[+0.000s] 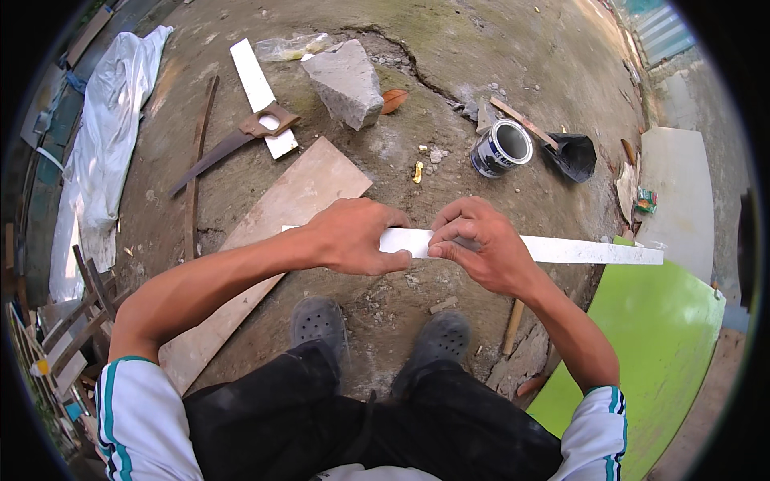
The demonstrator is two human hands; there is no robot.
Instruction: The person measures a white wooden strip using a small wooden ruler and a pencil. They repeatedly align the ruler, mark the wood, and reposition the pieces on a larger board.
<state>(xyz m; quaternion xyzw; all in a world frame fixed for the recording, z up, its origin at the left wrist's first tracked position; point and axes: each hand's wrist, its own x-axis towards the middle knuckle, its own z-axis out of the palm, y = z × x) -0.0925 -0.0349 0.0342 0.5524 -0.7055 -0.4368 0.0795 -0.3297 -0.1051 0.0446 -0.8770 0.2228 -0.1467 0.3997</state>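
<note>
A long narrow white strip (589, 250) lies level across my front, held up off the ground. My left hand (353, 236) grips it near its left part, thumb on the near edge and fingers behind. My right hand (480, 244) pinches it just right of the middle, fingertips bent onto its face. The strip's right end reaches over a green board; most of its left end is hidden behind my left hand and wrist. Beyond my left hand, a handsaw (233, 146) with a brown handle rests on a white board piece (253, 76).
A brownish plank (233, 313) lies slantwise on the ground at left. Ahead are a concrete chunk (346, 82), a paint can (501, 148) and a black plastic bag (573, 156). The green board (650, 345) leans at right. Scrap wood (72, 345) is piled at far left.
</note>
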